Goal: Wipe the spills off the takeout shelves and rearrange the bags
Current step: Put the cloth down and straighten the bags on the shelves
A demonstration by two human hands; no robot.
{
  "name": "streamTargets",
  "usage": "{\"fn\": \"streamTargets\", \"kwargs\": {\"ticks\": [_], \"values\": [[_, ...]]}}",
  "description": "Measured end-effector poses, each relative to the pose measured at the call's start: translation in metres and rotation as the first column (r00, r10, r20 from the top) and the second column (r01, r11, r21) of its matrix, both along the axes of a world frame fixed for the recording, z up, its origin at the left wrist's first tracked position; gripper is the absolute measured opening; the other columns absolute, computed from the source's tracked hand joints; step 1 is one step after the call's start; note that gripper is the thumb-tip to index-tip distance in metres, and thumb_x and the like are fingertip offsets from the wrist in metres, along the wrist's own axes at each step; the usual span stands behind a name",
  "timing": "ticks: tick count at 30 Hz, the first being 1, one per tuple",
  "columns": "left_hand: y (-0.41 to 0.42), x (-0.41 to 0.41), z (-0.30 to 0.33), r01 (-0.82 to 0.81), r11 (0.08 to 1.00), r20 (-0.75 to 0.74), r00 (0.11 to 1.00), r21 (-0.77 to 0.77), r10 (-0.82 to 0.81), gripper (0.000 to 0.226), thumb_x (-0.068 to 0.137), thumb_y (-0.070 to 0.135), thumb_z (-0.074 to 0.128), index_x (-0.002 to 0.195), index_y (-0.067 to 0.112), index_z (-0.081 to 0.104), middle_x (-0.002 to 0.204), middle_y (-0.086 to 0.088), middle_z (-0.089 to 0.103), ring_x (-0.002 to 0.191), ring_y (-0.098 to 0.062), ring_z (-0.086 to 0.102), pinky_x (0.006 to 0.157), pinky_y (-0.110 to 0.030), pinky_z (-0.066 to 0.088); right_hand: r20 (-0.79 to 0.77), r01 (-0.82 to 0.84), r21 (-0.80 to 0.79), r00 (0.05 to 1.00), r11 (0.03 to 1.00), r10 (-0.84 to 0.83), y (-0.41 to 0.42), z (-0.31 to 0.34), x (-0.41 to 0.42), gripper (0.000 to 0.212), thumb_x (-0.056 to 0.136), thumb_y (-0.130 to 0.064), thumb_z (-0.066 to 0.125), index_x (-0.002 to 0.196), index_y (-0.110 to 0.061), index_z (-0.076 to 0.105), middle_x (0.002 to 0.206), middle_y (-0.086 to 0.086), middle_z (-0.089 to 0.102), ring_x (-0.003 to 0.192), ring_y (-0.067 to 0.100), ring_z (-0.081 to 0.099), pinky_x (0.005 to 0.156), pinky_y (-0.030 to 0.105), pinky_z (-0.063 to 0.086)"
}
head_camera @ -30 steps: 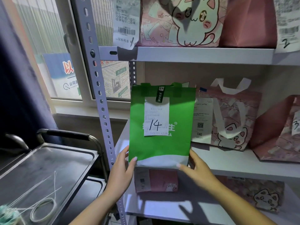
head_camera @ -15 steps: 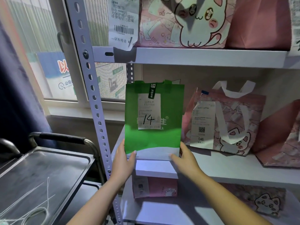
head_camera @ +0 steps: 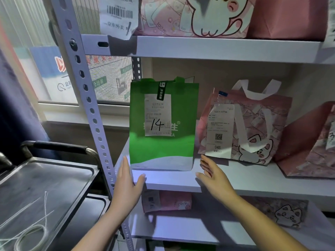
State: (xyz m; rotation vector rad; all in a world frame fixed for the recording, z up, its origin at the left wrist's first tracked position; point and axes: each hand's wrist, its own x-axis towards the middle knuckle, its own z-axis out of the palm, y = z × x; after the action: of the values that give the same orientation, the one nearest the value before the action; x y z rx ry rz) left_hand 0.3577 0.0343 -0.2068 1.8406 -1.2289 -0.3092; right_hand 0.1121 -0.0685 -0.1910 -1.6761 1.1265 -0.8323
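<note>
From the head camera, the green bag [head_camera: 161, 124], with a receipt marked 14 on its front, stands upright on the middle shelf [head_camera: 235, 180] at its left end, just beside the metal upright [head_camera: 92, 113] of the rack and near the pink bag [head_camera: 243, 124] to its right. The left hand [head_camera: 126, 180] is spread flat with straight fingers at the bag's lower left corner, close enough that contact cannot be ruled out, and it holds nothing. The right hand [head_camera: 212, 173] hovers with loose, straight fingers off the lower right corner, apart from the bag, and holds nothing either. The step looks to be settling this bag into its place, and the bag seems to stand on its own. To finish it well, both palms should stay flanking the base until the bag shows no lean, then nudge it square to the shelf edge with the numbered receipt facing out. A gap should be kept to the pink bag, so neither tips the other. The soft bag may sag forward if its base sits too near the front lip, so it is safer pushed slightly back.
</note>
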Motion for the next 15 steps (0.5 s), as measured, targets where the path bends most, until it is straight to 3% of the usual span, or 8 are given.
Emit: {"fn": "streamTargets", "kwargs": {"ticks": [4, 7, 10, 12, 15], "values": [[0.013, -0.011, 0.0, 0.012, 0.999, 0.077, 0.997, -0.031, -0.009, 0.074, 0.088, 0.023, 0.064, 0.148, 0.015, 0.022, 0.148, 0.003, 0.031, 0.138, -0.015, 0.025, 0.108, -0.037, 0.032, -0.031, -0.075, -0.02, 0.997, 0.997, 0.075, 0.002, -0.002, -0.027, 0.06, 0.088, -0.01, 0.062, 0.14, -0.026, 0.037, 0.137, -0.008, 0.046, 0.129, 0.003, 0.041, 0.111, 0.025, 0.031], [0.018, -0.032, 0.001, -0.03, 0.999, 0.139, 0.99, -0.019, 0.033, 0.061, 0.086, 0.02, 0.066, 0.139, 0.01, 0.038, 0.142, -0.003, 0.042, 0.132, -0.022, 0.035, 0.105, -0.038, 0.032, -0.087, -0.157, -0.011, 0.984, 0.988, 0.156, 0.003, 0.0, -0.05, 0.059, 0.089, -0.014, 0.062, 0.14, -0.029, 0.038, 0.141, -0.011, 0.044, 0.129, -0.003, 0.04, 0.11, 0.024, 0.032], [0.018, -0.065, 0.003, 0.026, 0.998, 0.214, 0.977, -0.066, -0.011, 0.053, 0.085, 0.021, 0.067, 0.133, 0.014, 0.046, 0.135, 0.008, 0.043, 0.129, -0.016, 0.037, 0.104, -0.035, 0.032, -0.113, -0.191, 0.008, 0.975, 0.982, 0.191, 0.0, 0.006, -0.077, 0.056, 0.089, -0.014, 0.061, 0.139, -0.028, 0.039, 0.141, -0.011, 0.044, 0.129, -0.003, 0.039, 0.11, 0.024, 0.033], [0.016, -0.089, 0.007, 0.101, 0.993, 0.226, 0.97, -0.061, -0.085, 0.055, 0.086, 0.033, 0.064, 0.135, 0.019, 0.045, 0.135, 0.013, 0.039, 0.126, -0.003, 0.032, 0.104, -0.028, 0.028, -0.115, -0.192, 0.016, 0.975, 0.981, 0.192, -0.003, 0.008, -0.098, 0.054, 0.09, -0.015, 0.061, 0.137, -0.032, 0.041, 0.141, -0.012, 0.044, 0.129, -0.003, 0.04, 0.11, 0.026, 0.035], [0.007, -0.124, 0.012, 0.201, 0.979, 0.255, 0.95, -0.045, -0.183, 0.065, 0.082, 0.054, 0.048, 0.139, 0.024, 0.04, 0.138, 0.017, 0.036, 0.128, 0.0, 0.03, 0.105, -0.026, 0.026, -0.104, -0.18, 0.021, 0.978, 0.983, 0.181, -0.009, 0.011, -0.134, 0.052, 0.09, -0.014, 0.061, 0.134, -0.035, 0.042, 0.142, -0.012, 0.043, 0.129, -0.003, 0.04, 0.109, 0.029, 0.037]]}}
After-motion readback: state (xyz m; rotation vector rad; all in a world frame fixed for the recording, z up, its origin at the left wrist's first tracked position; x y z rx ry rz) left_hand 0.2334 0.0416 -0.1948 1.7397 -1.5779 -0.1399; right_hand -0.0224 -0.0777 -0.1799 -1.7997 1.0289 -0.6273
